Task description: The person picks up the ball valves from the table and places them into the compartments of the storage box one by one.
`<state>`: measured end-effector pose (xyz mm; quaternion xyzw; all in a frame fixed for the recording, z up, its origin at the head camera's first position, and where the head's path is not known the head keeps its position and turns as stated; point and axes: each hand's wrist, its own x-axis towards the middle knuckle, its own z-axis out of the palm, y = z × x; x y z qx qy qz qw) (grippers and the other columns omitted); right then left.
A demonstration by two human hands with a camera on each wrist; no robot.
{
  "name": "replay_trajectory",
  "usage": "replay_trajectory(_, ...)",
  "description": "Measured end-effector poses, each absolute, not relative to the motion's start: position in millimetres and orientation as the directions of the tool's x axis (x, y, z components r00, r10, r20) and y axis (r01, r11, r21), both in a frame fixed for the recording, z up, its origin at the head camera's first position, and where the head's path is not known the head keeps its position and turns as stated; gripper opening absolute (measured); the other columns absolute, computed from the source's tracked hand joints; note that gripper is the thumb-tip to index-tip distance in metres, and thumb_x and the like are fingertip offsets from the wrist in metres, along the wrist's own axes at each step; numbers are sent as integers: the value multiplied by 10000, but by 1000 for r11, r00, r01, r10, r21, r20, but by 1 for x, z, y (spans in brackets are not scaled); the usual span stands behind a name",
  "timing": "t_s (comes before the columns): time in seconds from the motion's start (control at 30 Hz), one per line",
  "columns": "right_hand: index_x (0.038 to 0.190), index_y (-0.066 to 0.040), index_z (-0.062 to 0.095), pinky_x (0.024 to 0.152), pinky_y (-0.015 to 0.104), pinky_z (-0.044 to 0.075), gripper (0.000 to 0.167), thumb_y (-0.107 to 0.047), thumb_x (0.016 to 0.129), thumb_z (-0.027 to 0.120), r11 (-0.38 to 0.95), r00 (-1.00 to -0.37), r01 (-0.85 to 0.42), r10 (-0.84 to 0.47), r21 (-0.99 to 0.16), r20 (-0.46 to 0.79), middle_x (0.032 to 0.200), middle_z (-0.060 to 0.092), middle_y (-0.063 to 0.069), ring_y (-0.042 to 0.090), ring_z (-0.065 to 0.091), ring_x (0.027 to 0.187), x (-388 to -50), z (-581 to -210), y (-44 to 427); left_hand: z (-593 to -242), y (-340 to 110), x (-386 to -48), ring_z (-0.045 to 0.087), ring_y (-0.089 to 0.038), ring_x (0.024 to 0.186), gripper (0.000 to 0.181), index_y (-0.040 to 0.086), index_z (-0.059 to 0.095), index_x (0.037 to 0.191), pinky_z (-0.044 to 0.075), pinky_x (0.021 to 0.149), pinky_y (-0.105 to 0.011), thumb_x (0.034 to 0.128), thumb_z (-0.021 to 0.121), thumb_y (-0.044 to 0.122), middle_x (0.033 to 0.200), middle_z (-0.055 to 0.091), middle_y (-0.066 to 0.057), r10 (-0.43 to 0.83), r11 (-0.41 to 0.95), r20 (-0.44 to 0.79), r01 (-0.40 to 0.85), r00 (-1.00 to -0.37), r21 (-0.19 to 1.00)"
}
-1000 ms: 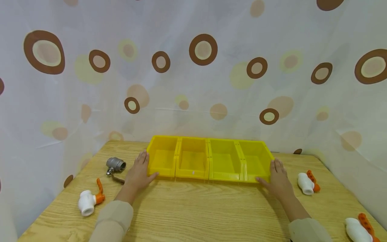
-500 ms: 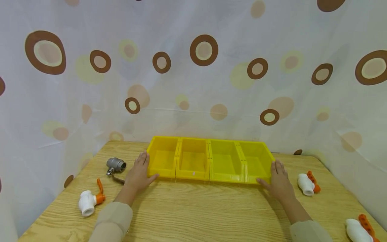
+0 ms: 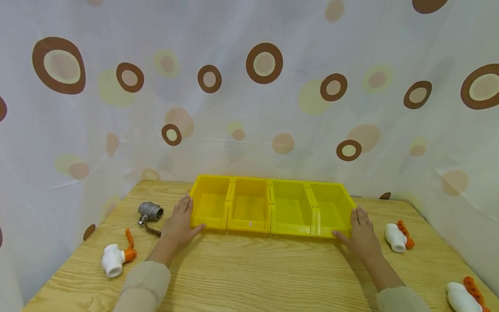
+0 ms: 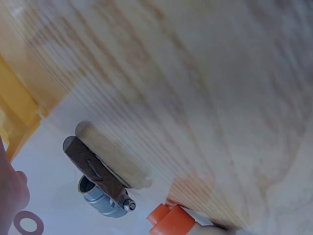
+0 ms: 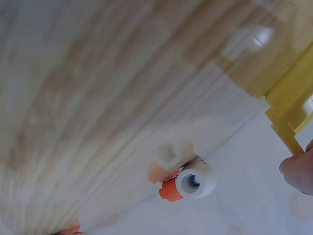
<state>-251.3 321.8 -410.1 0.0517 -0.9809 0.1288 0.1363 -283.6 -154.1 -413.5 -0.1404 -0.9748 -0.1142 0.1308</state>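
Observation:
A row of several yellow storage bins (image 3: 270,206) stands joined side by side at the back of the table. My left hand (image 3: 178,223) lies against the row's left end, fingers extended along the side and thumb at the front edge. At the opposite end, my right hand (image 3: 362,234) touches the side the same way. Both wrist views catch only part of a hand, beside a yellow bin corner (image 4: 19,107) on the left and a bin edge (image 5: 288,103) on the right. The bins hold nothing except a small pale speck in one.
Left of the row lie a grey metal ball valve (image 3: 150,211) with a lever and a white plastic ball valve (image 3: 113,261) with an orange handle. Two similar white valves, one farther back (image 3: 395,237) and one nearer (image 3: 461,297), lie at right. A patterned curtain (image 3: 234,108) hangs behind.

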Motion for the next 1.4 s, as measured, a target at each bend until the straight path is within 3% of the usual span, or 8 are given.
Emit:
replay_trajectory(1.03, 1355, 239, 171, 1082, 624, 153, 952, -464, 868, 588, 958, -949, -157, -79, -239, 305, 1424, 143, 430, 544, 136, 1330, -246, -411, 323, -418, -156, -279, 197, -397, 1397, 858, -126, 255, 1403, 262, 1112, -489, 861, 607, 438, 1490, 230, -278, 246, 942, 315, 303, -917, 144)
replay_trajectory(1.4, 1372, 224, 134, 1089, 623, 128, 977, -504, 876, 556, 960, -963, -136, -69, -247, 262, 1436, 108, 421, 543, 99, 1341, -242, -408, 323, -416, -154, -275, 208, -398, 1393, 843, -136, 274, 1391, 251, 1116, -489, 863, 606, 432, 1487, 233, -281, 250, 940, 316, 308, -915, 148)
